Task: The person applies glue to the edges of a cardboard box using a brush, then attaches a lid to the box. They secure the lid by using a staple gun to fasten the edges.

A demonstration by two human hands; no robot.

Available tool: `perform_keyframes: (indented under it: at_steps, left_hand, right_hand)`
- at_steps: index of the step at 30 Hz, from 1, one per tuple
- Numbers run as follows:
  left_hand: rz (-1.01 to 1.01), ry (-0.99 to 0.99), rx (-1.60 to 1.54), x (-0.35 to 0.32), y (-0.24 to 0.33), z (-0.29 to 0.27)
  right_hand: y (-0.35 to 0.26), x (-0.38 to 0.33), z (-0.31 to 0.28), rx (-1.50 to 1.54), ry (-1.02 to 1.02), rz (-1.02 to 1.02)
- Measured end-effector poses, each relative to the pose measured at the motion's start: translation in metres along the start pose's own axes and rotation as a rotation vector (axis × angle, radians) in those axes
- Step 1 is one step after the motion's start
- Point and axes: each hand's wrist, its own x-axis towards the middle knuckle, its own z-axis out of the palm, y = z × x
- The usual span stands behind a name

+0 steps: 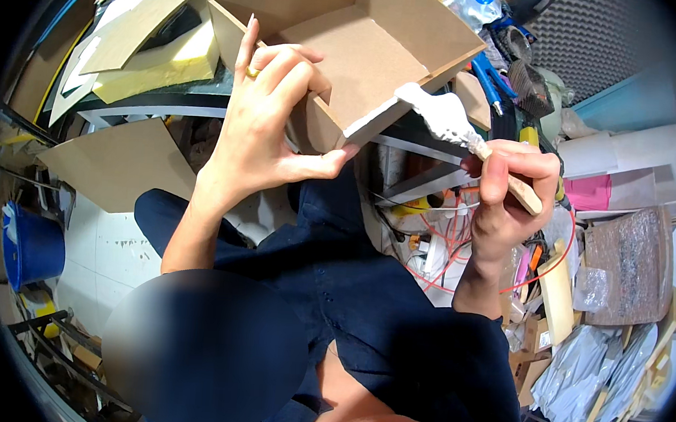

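An open-topped brown fibreboard box (420,19) rests tilted at the top of the view. My left hand (267,108) grips its near wall, with the thumb outside, some fingers bent over the rim and a ring on one of them. In my right hand (511,196) is a paintbrush (440,118), pinched by its short wooden handle. Thick white paste or paint covers its head, which touches the box's near right corner. A white coat (373,121) lies along part of that edge.
Boards and yellow foam (160,64) are stacked at the upper left, above a loose board (122,163). Blue-handled pliers (490,79) lie right of the box. Red cable (553,273) loops below my right hand. A blue bucket (34,246) stands far left; bubble-wrapped goods (628,266) lie right.
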Motion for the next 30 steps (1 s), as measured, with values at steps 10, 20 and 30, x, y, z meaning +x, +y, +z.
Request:
perform_keyframes:
  at_steps: [10, 20, 30]
  left_hand:
    - [-0.013, -0.040, -0.002, 0.004, 0.005, -0.006]
    - [0.005, -0.051, -0.028, 0.006, 0.003, -0.016]
    - [-0.024, -0.108, -0.085, 0.004, -0.007, -0.023]
  right_hand:
    - [0.012, 0.016, -0.007, 0.063, -0.029, -0.015]
    - [0.021, 0.017, -0.015, 0.028, -0.097, -0.089]
    - [0.018, 0.016, -0.009, -0.017, -0.081, -0.080]
